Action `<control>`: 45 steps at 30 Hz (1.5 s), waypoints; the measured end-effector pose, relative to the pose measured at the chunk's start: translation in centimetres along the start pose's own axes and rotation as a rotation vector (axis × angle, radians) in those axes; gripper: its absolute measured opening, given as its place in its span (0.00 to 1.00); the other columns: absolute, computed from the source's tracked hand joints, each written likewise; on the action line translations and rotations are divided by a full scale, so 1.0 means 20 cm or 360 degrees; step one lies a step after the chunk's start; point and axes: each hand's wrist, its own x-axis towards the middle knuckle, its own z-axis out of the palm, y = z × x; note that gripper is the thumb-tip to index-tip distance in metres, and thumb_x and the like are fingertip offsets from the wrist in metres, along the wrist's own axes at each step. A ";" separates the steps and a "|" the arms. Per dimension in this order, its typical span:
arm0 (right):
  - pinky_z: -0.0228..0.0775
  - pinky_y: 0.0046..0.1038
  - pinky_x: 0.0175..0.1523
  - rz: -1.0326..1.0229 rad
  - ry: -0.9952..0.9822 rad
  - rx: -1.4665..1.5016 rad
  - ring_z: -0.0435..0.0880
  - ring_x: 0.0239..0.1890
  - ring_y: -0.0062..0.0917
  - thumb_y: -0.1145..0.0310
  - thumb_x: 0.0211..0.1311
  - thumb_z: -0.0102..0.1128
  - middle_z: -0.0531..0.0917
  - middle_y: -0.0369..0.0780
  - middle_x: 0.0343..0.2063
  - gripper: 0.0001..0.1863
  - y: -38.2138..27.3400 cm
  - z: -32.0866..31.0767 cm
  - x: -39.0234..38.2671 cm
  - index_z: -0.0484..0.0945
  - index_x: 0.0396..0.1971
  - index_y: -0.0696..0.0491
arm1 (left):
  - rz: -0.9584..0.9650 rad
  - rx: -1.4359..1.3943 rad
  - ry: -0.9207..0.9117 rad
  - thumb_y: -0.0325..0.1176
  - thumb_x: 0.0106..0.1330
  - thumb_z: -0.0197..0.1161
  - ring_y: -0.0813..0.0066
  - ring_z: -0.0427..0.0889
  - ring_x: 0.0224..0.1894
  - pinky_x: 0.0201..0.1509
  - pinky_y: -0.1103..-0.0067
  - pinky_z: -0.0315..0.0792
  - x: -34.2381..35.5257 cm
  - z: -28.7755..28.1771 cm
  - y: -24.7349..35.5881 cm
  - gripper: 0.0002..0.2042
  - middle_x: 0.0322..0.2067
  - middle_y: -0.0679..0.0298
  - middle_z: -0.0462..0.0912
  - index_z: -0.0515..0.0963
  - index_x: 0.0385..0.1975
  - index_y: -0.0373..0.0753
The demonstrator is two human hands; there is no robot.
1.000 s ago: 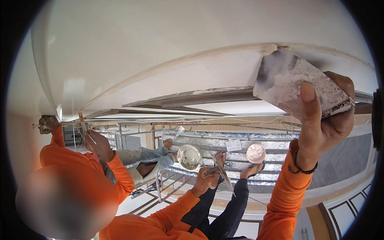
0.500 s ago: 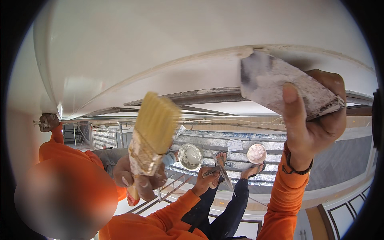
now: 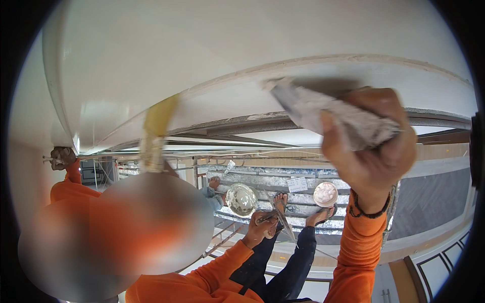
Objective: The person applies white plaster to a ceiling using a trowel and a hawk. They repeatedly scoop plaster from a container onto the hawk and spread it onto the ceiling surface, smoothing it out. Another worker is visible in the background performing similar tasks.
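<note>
My right hand (image 3: 374, 146) grips a broad putty knife (image 3: 331, 108) smeared with whitish filler, its blade blurred by motion. A dab of filler shows at the blade's tip, close to the white surface just below a long curved seam (image 3: 313, 60); whether they touch I cannot tell. Lower down, my left hand (image 3: 258, 230) is closed around the handle of a metal trowel (image 3: 286, 224), which hangs over the planks by my feet.
A co-worker in orange at the left holds a blurred paintbrush (image 3: 160, 118) near the seam. Below are paint-spattered scaffold planks (image 3: 268, 177), a bucket of whitish paste (image 3: 241, 199), a tub of pinkish paste (image 3: 325, 194) and a paper sheet (image 3: 297, 184). Scaffold rails (image 3: 222, 240) stand left.
My right hand and the putty knife have moved left and tilted. The co-worker's paintbrush has shifted left and up toward the seam. My left hand stays nearly still.
</note>
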 end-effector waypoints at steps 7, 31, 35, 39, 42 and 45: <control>0.68 0.20 0.23 0.0267 0.0150 0.0275 0.79 0.20 0.22 0.74 0.43 0.69 0.80 0.40 0.22 0.15 0.00 -0.02 -0.16 0.73 0.31 0.57 | 0.0061 0.0129 -0.0045 0.24 0.59 0.57 0.79 0.69 0.13 0.18 0.82 0.64 0.01 -0.03 0.02 0.04 0.17 0.64 0.72 0.73 0.23 0.32; 0.68 0.29 0.47 0.1309 0.0499 -0.0006 0.78 0.42 0.31 0.78 0.58 0.58 0.80 0.46 0.40 0.14 -0.49 -1.15 -1.21 0.78 0.45 0.57 | -0.0557 -0.0389 -0.0467 0.55 0.67 0.46 0.60 0.69 0.58 0.60 0.64 0.67 0.42 0.94 -0.24 0.29 0.57 0.56 0.68 0.61 0.60 0.41; 0.68 0.33 0.48 0.1104 0.0295 -0.0136 0.78 0.43 0.38 0.84 0.50 0.58 0.80 0.45 0.40 0.19 -0.46 -1.29 -1.17 0.80 0.44 0.51 | -0.0666 -0.0281 -0.0533 0.53 0.67 0.47 0.61 0.69 0.56 0.58 0.66 0.68 0.45 1.11 -0.32 0.27 0.56 0.56 0.68 0.63 0.58 0.40; 0.69 0.37 0.52 0.0977 0.0064 -0.0330 0.78 0.47 0.40 0.76 0.45 0.67 0.81 0.43 0.42 0.21 -0.44 -1.41 -1.09 0.81 0.43 0.46 | -0.0695 -0.0210 -0.0567 0.51 0.67 0.47 0.63 0.70 0.54 0.55 0.67 0.68 0.55 1.23 -0.40 0.25 0.54 0.56 0.68 0.64 0.56 0.39; 0.71 0.39 0.52 0.0876 -0.0089 -0.0458 0.78 0.46 0.40 0.70 0.41 0.70 0.81 0.45 0.41 0.21 -0.43 -1.46 -1.00 0.82 0.41 0.45 | -0.0646 -0.0165 -0.0546 0.49 0.66 0.48 0.64 0.70 0.52 0.54 0.68 0.68 0.62 1.28 -0.43 0.24 0.53 0.56 0.69 0.65 0.55 0.39; 0.74 0.37 0.49 0.0884 -0.0040 -0.0466 0.80 0.43 0.41 0.80 0.42 0.65 0.81 0.48 0.40 0.22 -0.40 -1.51 -0.91 0.80 0.43 0.50 | -0.0563 -0.0112 -0.0516 0.47 0.66 0.48 0.65 0.71 0.51 0.52 0.70 0.69 0.70 1.33 -0.44 0.22 0.52 0.56 0.69 0.65 0.54 0.38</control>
